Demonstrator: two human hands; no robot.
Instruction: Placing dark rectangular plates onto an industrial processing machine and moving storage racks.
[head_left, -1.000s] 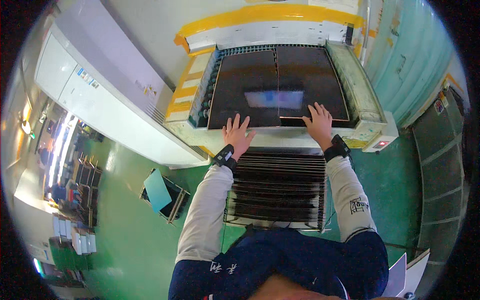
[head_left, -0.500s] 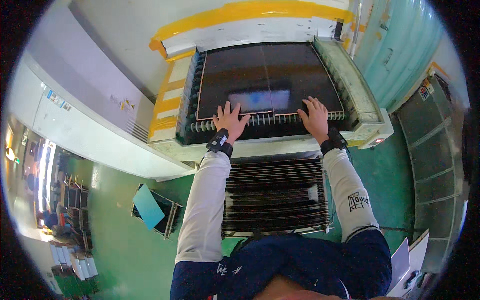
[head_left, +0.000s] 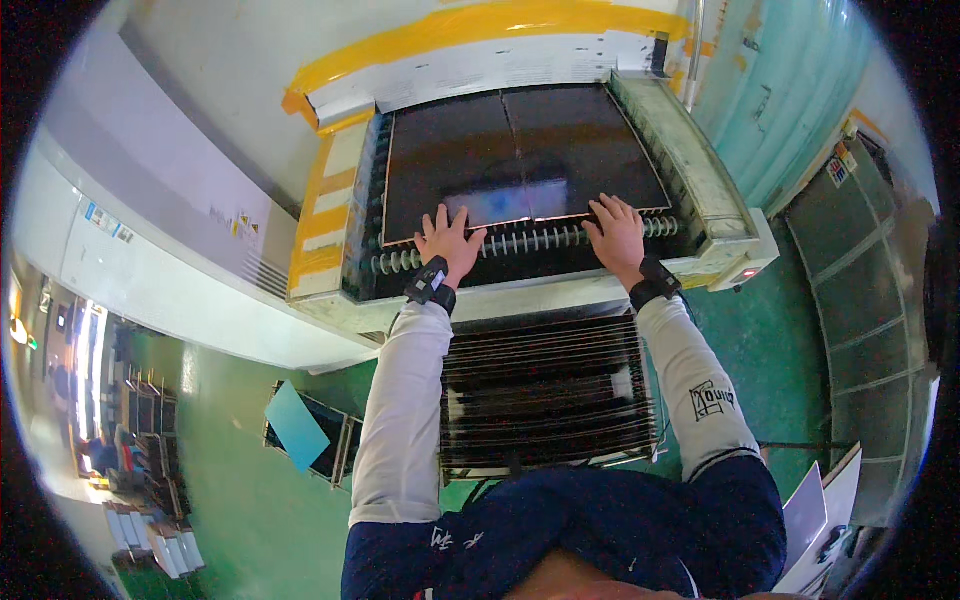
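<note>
Two dark, glossy rectangular panels lie flat side by side, a left panel (head_left: 440, 155) and a right panel (head_left: 585, 135), with a thin seam between them. They rest in the bed of a roller machine (head_left: 725, 215). Its row of pale ringed rollers (head_left: 525, 241) shows along their near edges. My left hand (head_left: 450, 245) is spread, fingertips at the left panel's near edge. At the right panel's near edge, my right hand (head_left: 617, 236) lies with its fingers stretched out. Neither hand grips anything.
Below the machine, in front of my body, stands a rack (head_left: 545, 395) of stacked dark panels. A small cart (head_left: 340, 440) with a light-blue sheet (head_left: 297, 425) is on the green floor at left. Grey framed panels (head_left: 860, 300) stand at right, and a white cabinet (head_left: 180, 270) at left.
Both panels sit slightly farther from me over the rollers, the right one more clearly. My hands stay at their near edges. The whole view has shifted and turned a little.
</note>
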